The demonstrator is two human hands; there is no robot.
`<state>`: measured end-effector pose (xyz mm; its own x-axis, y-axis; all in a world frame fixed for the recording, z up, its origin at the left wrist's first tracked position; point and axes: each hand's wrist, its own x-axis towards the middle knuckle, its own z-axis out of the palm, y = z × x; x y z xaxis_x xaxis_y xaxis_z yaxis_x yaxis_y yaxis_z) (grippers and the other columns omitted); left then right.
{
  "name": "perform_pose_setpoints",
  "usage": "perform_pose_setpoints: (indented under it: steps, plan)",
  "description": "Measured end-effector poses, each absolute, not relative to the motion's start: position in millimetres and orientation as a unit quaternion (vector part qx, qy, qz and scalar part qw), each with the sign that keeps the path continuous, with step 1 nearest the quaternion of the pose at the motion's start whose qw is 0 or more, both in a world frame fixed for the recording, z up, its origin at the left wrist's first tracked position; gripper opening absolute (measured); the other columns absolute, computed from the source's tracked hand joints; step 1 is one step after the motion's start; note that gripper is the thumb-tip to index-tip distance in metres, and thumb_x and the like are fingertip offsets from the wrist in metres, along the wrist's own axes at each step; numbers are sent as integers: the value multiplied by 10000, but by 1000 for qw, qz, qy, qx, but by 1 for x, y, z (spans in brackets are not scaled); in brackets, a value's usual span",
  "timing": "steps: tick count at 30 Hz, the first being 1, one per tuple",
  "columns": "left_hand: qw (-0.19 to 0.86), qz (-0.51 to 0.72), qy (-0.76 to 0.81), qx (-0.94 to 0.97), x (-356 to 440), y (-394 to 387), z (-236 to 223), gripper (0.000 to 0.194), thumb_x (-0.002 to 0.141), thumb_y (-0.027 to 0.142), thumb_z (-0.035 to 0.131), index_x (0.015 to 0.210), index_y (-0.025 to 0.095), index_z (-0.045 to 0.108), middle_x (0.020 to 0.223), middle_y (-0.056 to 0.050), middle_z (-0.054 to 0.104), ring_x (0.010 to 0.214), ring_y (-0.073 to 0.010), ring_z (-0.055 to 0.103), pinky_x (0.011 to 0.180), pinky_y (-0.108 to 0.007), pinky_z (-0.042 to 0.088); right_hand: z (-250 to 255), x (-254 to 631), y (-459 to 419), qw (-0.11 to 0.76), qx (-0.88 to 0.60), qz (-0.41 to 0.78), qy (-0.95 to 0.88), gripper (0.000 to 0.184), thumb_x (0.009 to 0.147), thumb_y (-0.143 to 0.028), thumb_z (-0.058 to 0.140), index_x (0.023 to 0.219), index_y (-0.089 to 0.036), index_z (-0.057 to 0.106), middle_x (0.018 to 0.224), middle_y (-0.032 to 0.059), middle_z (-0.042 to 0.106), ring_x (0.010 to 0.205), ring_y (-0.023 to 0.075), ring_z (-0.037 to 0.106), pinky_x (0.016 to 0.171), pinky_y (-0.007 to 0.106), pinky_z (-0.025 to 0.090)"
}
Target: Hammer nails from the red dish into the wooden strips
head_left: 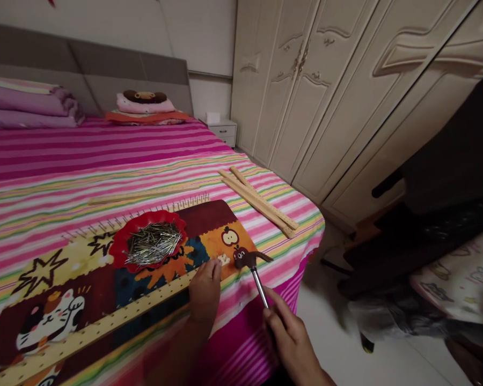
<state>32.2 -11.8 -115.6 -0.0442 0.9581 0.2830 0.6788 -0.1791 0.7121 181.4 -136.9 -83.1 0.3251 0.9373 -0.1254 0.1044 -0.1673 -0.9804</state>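
My right hand [292, 338] is wrapped round the handle of a claw hammer [253, 260], whose dark head hovers near the end of a pale wooden strip [140, 301]. That strip, dotted with holes or nail points, crosses the front of a patterned mat [203, 212]. Near the strip's right end my left hand [205, 289] presses thumb and fingers together; whatever sits between the fingertips is too small to make out. Silver nails [155, 244] fill a red scalloped bowl [118, 252] on the mat, beyond the left hand.
Behind the bowl lies another strip [181, 203] with a row of upright nails. More wooden strips [257, 203] cross each other at the right of the striped bed [209, 145]. Wardrobe doors [282, 91] stand beyond, and dark items and a plastic bag [382, 321] are at right.
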Motion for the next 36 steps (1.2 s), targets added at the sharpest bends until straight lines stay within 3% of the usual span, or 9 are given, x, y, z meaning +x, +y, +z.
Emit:
perform_pose_setpoints:
  steps: [3, 6, 12, 15, 19, 21, 23, 30, 36]
  plan:
    - [198, 361, 617, 671, 32, -13, -112, 241, 858, 281, 402, 789, 218, 624, 794, -23, 673, 779, -150, 606, 740, -253, 428, -61, 182, -126, 467, -619, 374, -508, 403, 830, -367, 543, 1210, -253, 608, 894, 29, 702, 831, 216, 646, 818, 324, 484]
    - [204, 344, 621, 674, 32, -14, -107, 250, 865, 273, 387, 783, 217, 617, 773, -23, 656, 772, -155, 600, 734, -256, 420, -52, 178, -116, 460, -585, 367, -558, 423, 843, -306, 532, 1264, -273, 559, 1078, 47, 686, 979, 254, 627, 891, 371, 453]
    - [193, 317, 633, 679, 33, -15, -106, 262, 859, 248, 389, 713, 202, 602, 725, -36, 636, 735, -161, 592, 701, -260, 412, -46, 175, -109, 415, -577, 356, -607, 435, 847, -304, 513, 1280, -292, 542, 958, 65, 703, 849, 267, 649, 825, 416, 487]
    - [195, 335, 626, 676, 32, -14, -108, 270, 866, 263, 382, 761, 202, 624, 774, -42, 659, 768, -161, 603, 726, -265, 426, -49, 176, -116, 449, -601, 357, -556, 401, 840, -350, 526, 1228, -275, 595, 938, 58, 696, 866, 256, 636, 840, 383, 471]
    - [200, 370, 618, 665, 33, -15, -112, 245, 856, 269, 409, 800, 207, 639, 807, -42, 680, 788, -160, 621, 749, -276, 454, -70, 175, -129, 530, -663, 403, -343, 459, 744, -472, 628, 1145, -247, 634, 717, 9, 642, 644, 188, 605, 602, 280, 509]
    - [213, 390, 608, 658, 34, -18, -114, 217, 847, 249, 428, 848, 204, 640, 855, -50, 689, 827, -162, 632, 776, -286, 466, -84, 174, -135, 554, -665, 444, -231, 556, 734, -516, 624, 1221, -260, 549, 592, -38, 567, 465, 137, 516, 388, 217, 418]
    - [230, 408, 598, 650, 33, -22, -114, 204, 840, 233, 441, 912, 201, 629, 918, -60, 691, 867, -162, 635, 796, -291, 474, -99, 172, -138, 576, -645, 470, -177, 625, 695, -542, 648, 1231, -255, 504, 538, -62, 532, 377, 114, 440, 297, 186, 323]
    - [184, 365, 610, 679, -5, -19, -78, 193, 841, 272, 440, 824, 211, 622, 779, -34, 646, 753, -157, 610, 700, -273, 467, -133, 174, -140, 609, -593, 513, -122, 644, 638, -546, 693, 1156, -232, 475, 525, -55, 561, 331, 85, 385, 258, 152, 264]
    - [65, 210, 697, 683, -53, 38, -39, 215, 797, 180, 437, 819, 183, 650, 887, -80, 646, 847, -196, 597, 753, -291, 433, -137, 178, -139, 606, -590, 522, -109, 599, 655, -533, 676, 1143, -246, 482, 523, -66, 538, 335, 80, 390, 263, 150, 283]
